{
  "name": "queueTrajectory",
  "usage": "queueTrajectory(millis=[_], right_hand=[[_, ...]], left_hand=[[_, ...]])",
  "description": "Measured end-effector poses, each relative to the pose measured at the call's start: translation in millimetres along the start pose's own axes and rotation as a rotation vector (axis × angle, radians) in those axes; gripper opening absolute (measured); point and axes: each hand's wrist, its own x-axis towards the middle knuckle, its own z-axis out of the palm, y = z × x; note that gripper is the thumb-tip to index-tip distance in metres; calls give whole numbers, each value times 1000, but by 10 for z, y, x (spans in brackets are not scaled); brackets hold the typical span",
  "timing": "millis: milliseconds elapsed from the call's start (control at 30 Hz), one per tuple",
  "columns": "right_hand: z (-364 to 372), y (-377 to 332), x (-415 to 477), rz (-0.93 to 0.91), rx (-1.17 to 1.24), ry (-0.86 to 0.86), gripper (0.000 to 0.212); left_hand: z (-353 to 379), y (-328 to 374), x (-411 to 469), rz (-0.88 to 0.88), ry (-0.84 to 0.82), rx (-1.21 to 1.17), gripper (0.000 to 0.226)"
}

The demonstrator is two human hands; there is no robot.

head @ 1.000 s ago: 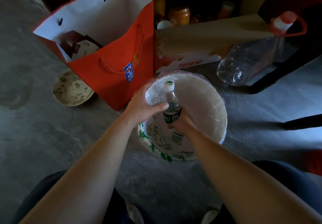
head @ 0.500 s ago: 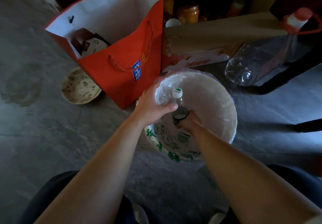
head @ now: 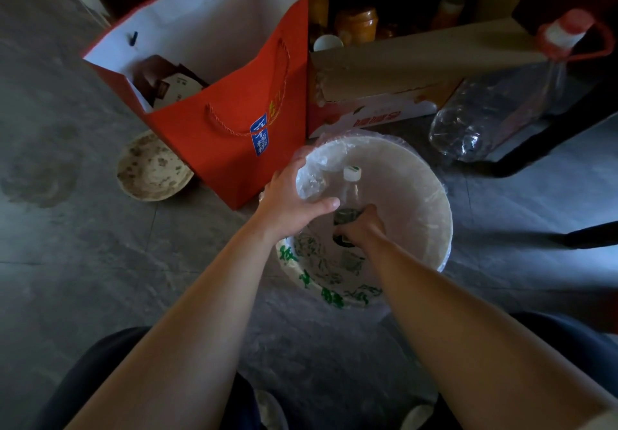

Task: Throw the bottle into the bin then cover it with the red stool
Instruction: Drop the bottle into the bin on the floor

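Observation:
A round white bin with green print and a clear plastic liner stands on the floor in front of me. My right hand holds a small clear bottle with a white cap upright inside the bin's mouth, gripping its dark label. My left hand pinches the plastic liner at the bin's near-left rim. The red stool is not in view.
A red paper bag stands open just left of the bin, with a soiled bowl beside it. Behind are an open carton of jars and a large empty clear jug. Dark furniture legs cross the right.
My right hand has lowered the bottle a little deeper into the bin. My left hand keeps its hold on the liner.

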Motion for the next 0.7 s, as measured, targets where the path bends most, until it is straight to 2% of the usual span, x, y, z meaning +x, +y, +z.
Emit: queueTrajectory(millis=[233, 367, 467, 633, 700], right_hand=[[-127, -133, -186, 76, 41, 46, 91], [-583, -280, -984, 45, -38, 41, 82], [-1044, -439, -1818, 46, -65, -67, 87], [-2128, -747, -3544, -41, -230, -140, 49], [-2582, -793, -4276, -54, -287, -138, 42]], left_hand=[[-39, 138, -64, 45, 72, 23, 90], [-316, 552, -529, -52, 154, 67, 89], [-646, 1070, -1093, -75, 131, 86, 84], [-1363, 2249, -2207, -97, 75, 82, 80], [-1681, 2731, -2704, -111, 27, 92, 83]])
